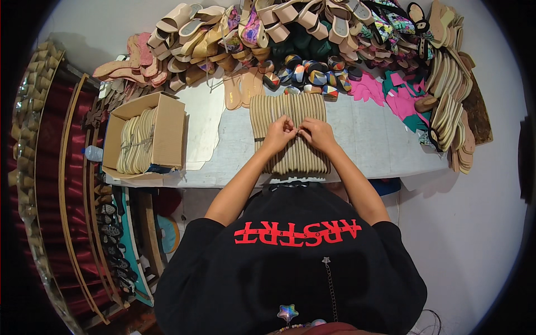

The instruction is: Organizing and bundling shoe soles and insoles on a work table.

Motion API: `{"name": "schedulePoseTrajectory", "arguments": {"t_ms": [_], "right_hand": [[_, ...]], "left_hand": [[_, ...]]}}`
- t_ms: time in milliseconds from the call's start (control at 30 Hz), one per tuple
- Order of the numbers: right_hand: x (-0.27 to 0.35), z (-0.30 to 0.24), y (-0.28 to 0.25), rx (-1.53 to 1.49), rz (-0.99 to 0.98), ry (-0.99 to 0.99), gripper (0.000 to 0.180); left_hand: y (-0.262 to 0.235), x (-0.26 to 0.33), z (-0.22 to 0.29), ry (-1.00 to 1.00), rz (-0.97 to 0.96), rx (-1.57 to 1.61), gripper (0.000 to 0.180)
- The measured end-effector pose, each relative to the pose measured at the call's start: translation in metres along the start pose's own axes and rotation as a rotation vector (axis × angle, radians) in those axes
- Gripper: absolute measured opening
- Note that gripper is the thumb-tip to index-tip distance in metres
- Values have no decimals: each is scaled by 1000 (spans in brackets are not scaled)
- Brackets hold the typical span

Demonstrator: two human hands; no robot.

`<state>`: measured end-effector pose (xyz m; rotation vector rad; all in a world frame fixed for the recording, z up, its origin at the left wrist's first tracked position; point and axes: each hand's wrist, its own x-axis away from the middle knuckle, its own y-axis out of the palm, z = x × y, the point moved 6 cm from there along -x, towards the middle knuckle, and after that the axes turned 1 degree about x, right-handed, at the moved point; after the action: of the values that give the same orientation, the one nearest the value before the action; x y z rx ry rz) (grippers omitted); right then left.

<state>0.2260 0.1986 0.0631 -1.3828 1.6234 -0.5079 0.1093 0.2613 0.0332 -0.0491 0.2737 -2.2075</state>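
Fingers (288, 124) of left hand (277, 135) and right hand (317, 134) pinch together, grip unclear, over bundled insoles (287, 105) at the desk's (374, 137) near edge; a carton (169, 131) occupies the near-left corner, heeled sandals (339, 28) the far edge.

Cardboard box (169, 131), seemingly matt soles (292, 155)

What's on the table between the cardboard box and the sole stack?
In the head view, pale sheets lie beside the box, then grey tabletop up to the sole stack; tan insoles sit farther back.
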Motion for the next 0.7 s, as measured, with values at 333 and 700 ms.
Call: {"name": "schedulePoseTrajectory", "arguments": {"t_ms": [333, 700], "right_hand": [[1, 1, -1, -39, 39, 42, 8], [4, -2, -1, -58, 105, 55, 8]], "left_hand": [[1, 1, 10, 50, -18, -119, 19], [1, 4, 12, -38, -23, -116, 26]]}}
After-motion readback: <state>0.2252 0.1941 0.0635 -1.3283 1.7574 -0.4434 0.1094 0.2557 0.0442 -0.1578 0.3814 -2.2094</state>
